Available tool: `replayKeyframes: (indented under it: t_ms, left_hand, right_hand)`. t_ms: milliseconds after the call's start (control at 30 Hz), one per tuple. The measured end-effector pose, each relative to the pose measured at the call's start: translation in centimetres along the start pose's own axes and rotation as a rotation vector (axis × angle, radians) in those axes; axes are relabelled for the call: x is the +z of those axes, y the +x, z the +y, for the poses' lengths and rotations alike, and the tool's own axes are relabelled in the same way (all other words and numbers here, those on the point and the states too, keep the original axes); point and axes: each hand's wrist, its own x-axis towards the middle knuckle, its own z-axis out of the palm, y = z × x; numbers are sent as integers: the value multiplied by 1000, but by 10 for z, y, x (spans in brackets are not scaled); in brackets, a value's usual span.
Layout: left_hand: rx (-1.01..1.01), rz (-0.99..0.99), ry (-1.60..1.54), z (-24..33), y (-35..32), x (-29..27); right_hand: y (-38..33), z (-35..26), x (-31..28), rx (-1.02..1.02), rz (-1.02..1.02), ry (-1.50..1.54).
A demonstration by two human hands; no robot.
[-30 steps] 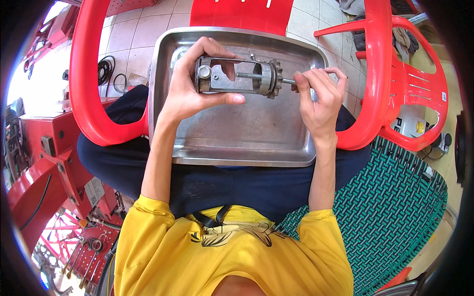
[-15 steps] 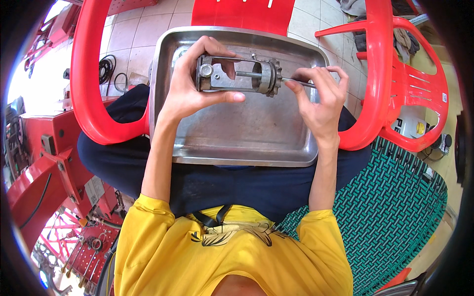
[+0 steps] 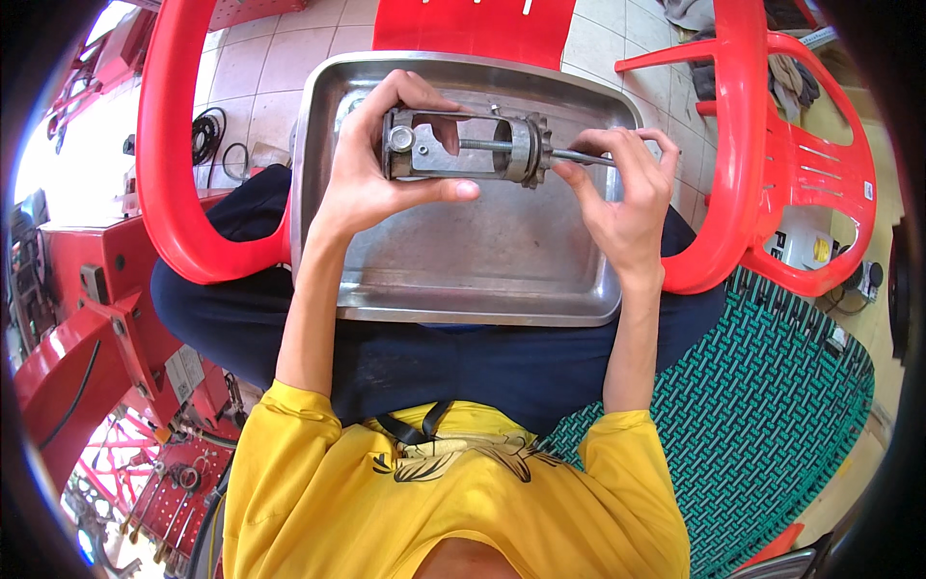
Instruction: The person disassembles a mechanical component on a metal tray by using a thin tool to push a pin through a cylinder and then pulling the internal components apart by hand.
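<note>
My left hand is closed round the left end of a metal frame, its thumb along the near side and its fingers behind. At the frame's right end sits a ring with a toothed rim, and a threaded rod runs through the open middle. A thin metal rod sticks out of that toothed end to the right. Pinched on it are the thumb and fingers of my right hand. The assembly lies level above a shallow steel tray across my lap.
A red plastic chair surrounds the tray, its arms on both sides. Another red chair stands at the right, by a green woven seat. Red metal machinery fills the left. A coiled black cable lies on the tiled floor.
The thin rod now shows more plainly between the toothed end and my right fingers, which have shifted slightly on it. My left hand and the frame stay almost still.
</note>
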Motion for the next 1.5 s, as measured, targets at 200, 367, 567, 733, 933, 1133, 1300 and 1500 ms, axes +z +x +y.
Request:
replayKeyframes:
  t_ms: [200,367,567,733,933,1133,1300,1500]
  left_hand:
    - [-31,-6,-52,0,-1,1]
    - [-24,22,-15,-4,-1,0]
    - [4,-13,6,-3,1,1]
    - [30,-4,19,-6,1,-1]
    - [52,-2,-26,-5,3,0]
    - [70,-3,-21,-6,4,0]
    - [10,2,18,-1,3,0]
    - [66,-14,23,-4,3,1]
  right_hand:
    - [-3,3,-1,29,-49,-11]
    - [1,-2,-1,15,-31,-12]
    - [-2,2,2,10,-18,-4]
    - [-2,-2,3,-28,-18,-24]
    - [1,-4,0,-23,-21,11]
    - [-4,-5,-1,44,-54,-29]
    - [0,-2,1,-24,7,-22]
    - [-3,2,0,-1,-13,-23]
